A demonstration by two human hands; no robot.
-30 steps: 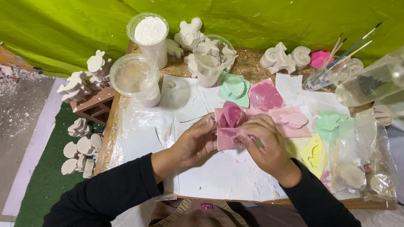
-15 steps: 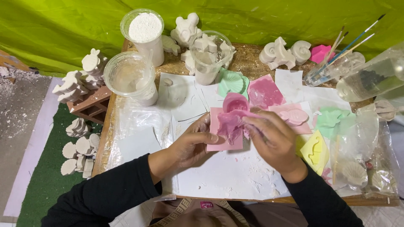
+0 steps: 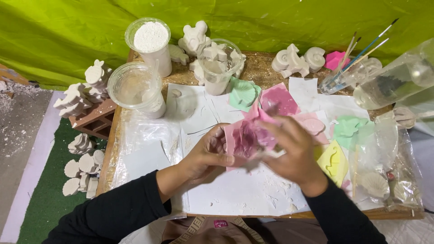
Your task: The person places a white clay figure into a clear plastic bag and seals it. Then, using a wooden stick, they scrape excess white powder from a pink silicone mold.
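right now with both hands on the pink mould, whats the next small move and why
Probably keep peeling the pink mould back gently. The left hand braces its edge, the right hand bends it, and a white piece seems to show at the fingers, though it is blurred.

Paper-covered table (image 3: 253, 68) with moulds (image 3: 278, 99), cups (image 3: 135, 88)

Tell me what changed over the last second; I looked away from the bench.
Both hands kept hold of the pink mold. The left hand tilted it up off the paper, and the right hand moved across its right edge, flexing it. The powder cup, brushes and white casts stayed put.
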